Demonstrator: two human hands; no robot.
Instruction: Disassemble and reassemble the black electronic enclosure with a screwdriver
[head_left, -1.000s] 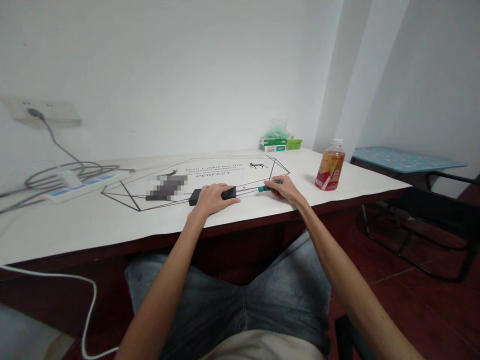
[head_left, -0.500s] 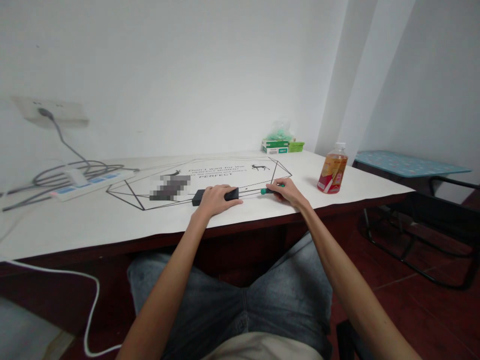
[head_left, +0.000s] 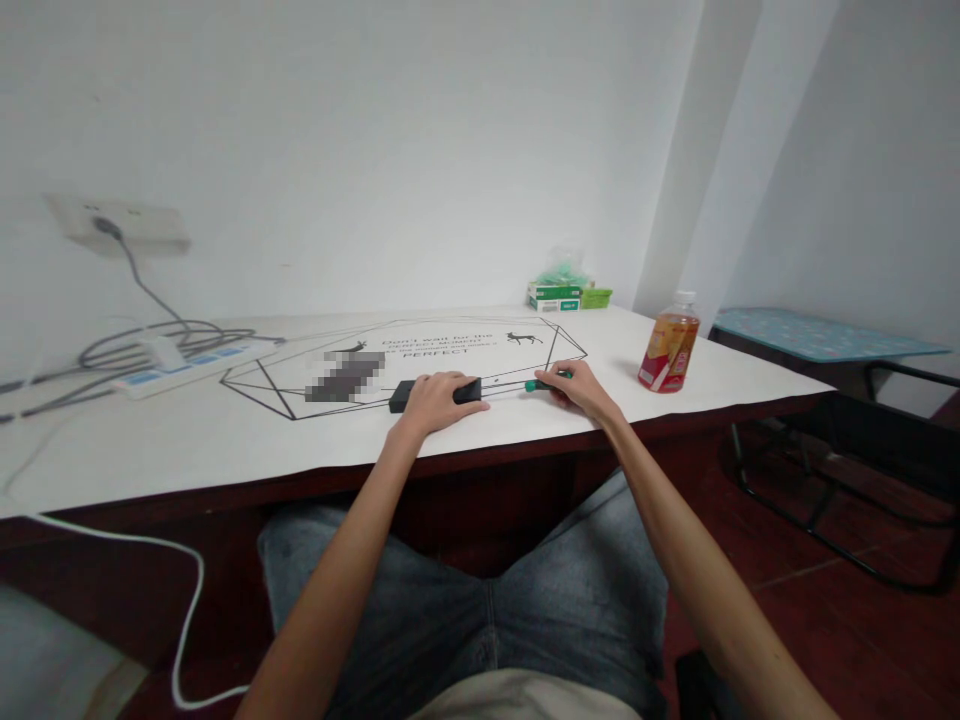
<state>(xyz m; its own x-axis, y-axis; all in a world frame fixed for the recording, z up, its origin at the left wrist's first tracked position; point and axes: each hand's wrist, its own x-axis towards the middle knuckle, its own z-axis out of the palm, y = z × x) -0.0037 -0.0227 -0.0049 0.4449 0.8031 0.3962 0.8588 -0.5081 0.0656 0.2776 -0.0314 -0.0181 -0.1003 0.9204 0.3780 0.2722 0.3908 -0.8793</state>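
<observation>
Only the view has shifted: left hand (head_left: 437, 403) grips the black box (head_left: 400, 397) on the table (head_left: 517, 422), right hand (head_left: 579, 391) pinches a green-black tool (head_left: 532, 385). Bottle (head_left: 669, 345) stands near, rightward; cartons (head_left: 555, 297) and power strip (head_left: 193, 368) lie well apart.

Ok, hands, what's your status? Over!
Left hand clasped over black box. Right hand gripping green tool. Bottle upright to the right, clear of both hands.
</observation>
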